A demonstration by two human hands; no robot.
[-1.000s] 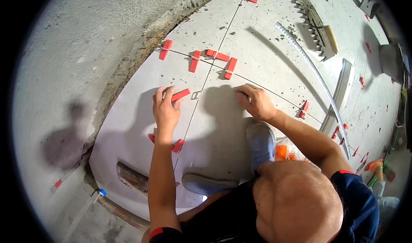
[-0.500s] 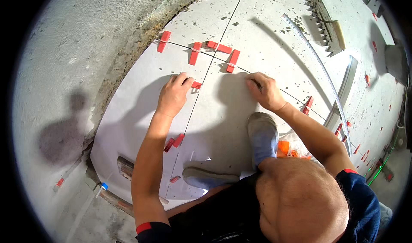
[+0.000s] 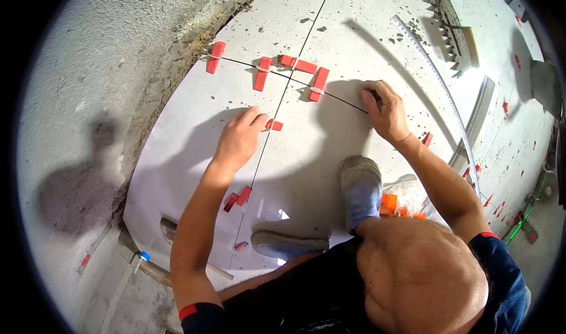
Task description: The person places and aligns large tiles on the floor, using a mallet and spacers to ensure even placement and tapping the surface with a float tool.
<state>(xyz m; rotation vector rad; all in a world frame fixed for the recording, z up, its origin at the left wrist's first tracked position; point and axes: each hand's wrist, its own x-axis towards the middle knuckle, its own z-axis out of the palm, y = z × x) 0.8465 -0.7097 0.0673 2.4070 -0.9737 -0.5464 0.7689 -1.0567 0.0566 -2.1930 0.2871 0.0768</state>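
My left hand (image 3: 238,138) pinches a red tile-levelling wedge (image 3: 275,124), which lies across the dark joint between two pale floor tiles; a bit of white clip shows at my fingertips. My right hand (image 3: 386,111) is closed with curled fingers by the cross joint, and what it holds, if anything, is hidden. Between the hands and farther off, red wedges sit in white clips along the joints: one wedge (image 3: 319,84) right of the crossing, another (image 3: 299,64) just beyond it, and a third (image 3: 263,74) to its left.
A notched trowel (image 3: 451,24) lies at the far right. A curved measuring tape (image 3: 436,74) and a metal bar (image 3: 473,119) lie nearer. Loose red wedges (image 3: 238,199) are by my left forearm. Orange pieces in a plastic bag (image 3: 401,207) lie beside my shoe (image 3: 359,186). A rough wall (image 3: 112,98) bounds the left.
The red wedge at my left hand has shifted right and now reaches across the joint. My right hand has moved to the right and slightly away from me. The view has shifted slightly.
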